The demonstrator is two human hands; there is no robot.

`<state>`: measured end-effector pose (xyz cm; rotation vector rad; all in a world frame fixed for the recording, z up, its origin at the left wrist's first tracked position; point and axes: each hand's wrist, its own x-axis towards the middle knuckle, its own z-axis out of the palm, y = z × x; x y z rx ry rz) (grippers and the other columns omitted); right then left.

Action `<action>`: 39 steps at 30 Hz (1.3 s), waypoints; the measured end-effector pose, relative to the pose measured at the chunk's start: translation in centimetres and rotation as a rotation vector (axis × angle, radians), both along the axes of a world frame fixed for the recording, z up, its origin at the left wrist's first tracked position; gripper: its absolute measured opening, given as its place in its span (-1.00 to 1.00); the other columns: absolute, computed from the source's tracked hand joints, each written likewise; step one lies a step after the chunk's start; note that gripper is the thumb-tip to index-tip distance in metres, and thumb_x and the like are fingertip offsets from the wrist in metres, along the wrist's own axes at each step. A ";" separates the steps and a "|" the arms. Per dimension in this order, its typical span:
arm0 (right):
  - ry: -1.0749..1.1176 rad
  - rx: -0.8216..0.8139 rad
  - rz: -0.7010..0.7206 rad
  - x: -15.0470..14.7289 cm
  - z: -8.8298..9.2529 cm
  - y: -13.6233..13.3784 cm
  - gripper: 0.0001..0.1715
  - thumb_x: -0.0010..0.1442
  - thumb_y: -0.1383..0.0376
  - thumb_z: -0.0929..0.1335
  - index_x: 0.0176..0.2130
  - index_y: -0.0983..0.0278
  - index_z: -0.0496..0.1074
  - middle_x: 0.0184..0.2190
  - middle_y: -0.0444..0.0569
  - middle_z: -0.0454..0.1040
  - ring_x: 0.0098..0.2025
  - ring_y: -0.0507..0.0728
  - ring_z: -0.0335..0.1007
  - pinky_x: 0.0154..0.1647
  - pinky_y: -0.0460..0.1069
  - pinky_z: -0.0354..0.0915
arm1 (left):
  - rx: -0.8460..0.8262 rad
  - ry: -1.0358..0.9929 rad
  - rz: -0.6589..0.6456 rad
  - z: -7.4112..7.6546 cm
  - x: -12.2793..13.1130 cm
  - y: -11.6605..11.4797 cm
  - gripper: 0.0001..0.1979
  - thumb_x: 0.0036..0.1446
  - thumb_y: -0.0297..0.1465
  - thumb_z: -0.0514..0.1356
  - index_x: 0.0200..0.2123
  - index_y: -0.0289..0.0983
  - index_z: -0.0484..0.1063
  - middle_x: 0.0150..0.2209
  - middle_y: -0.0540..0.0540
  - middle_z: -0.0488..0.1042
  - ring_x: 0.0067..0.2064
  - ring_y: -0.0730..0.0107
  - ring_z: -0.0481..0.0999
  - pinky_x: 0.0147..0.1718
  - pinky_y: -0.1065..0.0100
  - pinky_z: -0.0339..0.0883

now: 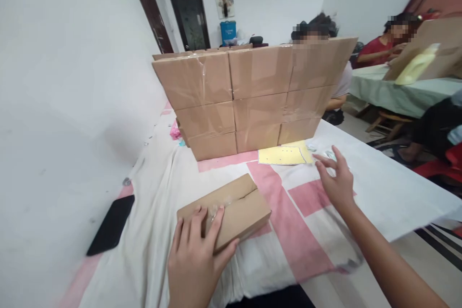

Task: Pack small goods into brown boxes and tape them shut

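A small closed brown cardboard box [249, 211] with clear tape on its top lies on the cloth in front of me. My left hand [198, 250] grips its near left side, fingers spread over the top and thumb along the near edge. To the right, my right hand [337, 180] is raised above the table with its fingers apart, and I see nothing held in it. Close to its fingertips lies a yellow paper piece [281, 155] with a dark outline and small dots. Something clear and shiny [330, 154] shows partly behind the fingers.
A wall of taped cardboard boxes [258, 98] stands across the table, with a person behind it. A black phone [111, 225] lies at the left by the white wall. On another table [378, 87] at the right are a yellowish bottle [417, 65] and cardboard [445, 48], with people nearby.
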<state>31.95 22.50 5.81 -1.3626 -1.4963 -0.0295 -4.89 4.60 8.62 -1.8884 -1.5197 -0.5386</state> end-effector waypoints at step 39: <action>-0.659 0.211 1.053 -17.2 7.6 -11.2 -0.30 0.45 0.42 0.20 0.47 0.33 -0.06 -0.34 -0.03 0.55 -0.30 0.16 0.39 -0.17 0.10 0.34 | 0.074 -0.544 -0.395 3.2 1.4 -1.3 -0.88 0.21 -0.58 0.16 -0.26 -0.24 0.40 -0.37 -0.02 0.49 -0.32 0.39 0.45 -0.19 0.21 0.30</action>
